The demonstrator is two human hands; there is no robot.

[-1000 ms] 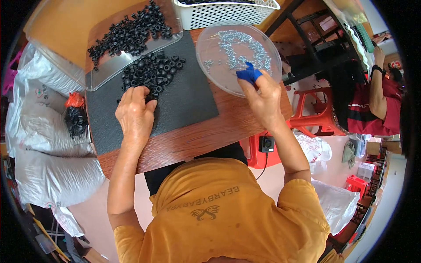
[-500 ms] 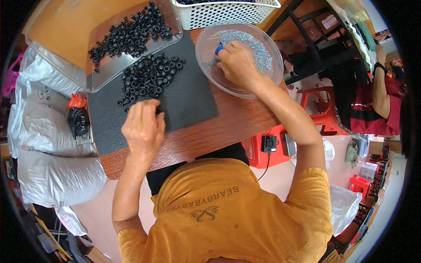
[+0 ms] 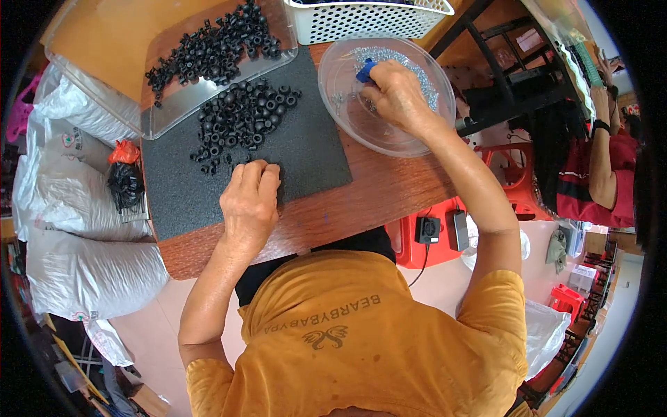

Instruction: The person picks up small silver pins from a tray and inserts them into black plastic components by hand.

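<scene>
My left hand point(image 3: 250, 198) rests at the near edge of a pile of small black rounded plastic parts point(image 3: 240, 115) on a dark grey mat point(image 3: 313, 149). Its fingers are curled down together, and what they hold, if anything, is hidden. Over a clear round plastic tray point(image 3: 340, 125) is my right hand point(image 3: 399, 94), fingers bent and pinched. A small blue piece point(image 3: 366, 70) shows at its thumb and fingertip; whether it is worn or held I cannot tell. Tiny shiny silver-blue pieces point(image 3: 427, 87) lie scattered in the tray.
A clear bin point(image 3: 149, 125) tipped toward me holds more black parts. Behind the tray stands a white perforated basket point(image 3: 368, 22). Full white sacks point(image 3: 90, 274) crowd the table's left side. A red stool point(image 3: 410, 247) carries black devices with a cord. Another person's arm point(image 3: 603, 156) shows at far right.
My left hand has shifted slightly right along the pile's near edge. My right hand stays over the tray, turned a little, with the blue piece more visible. The whole view has shifted slightly.
</scene>
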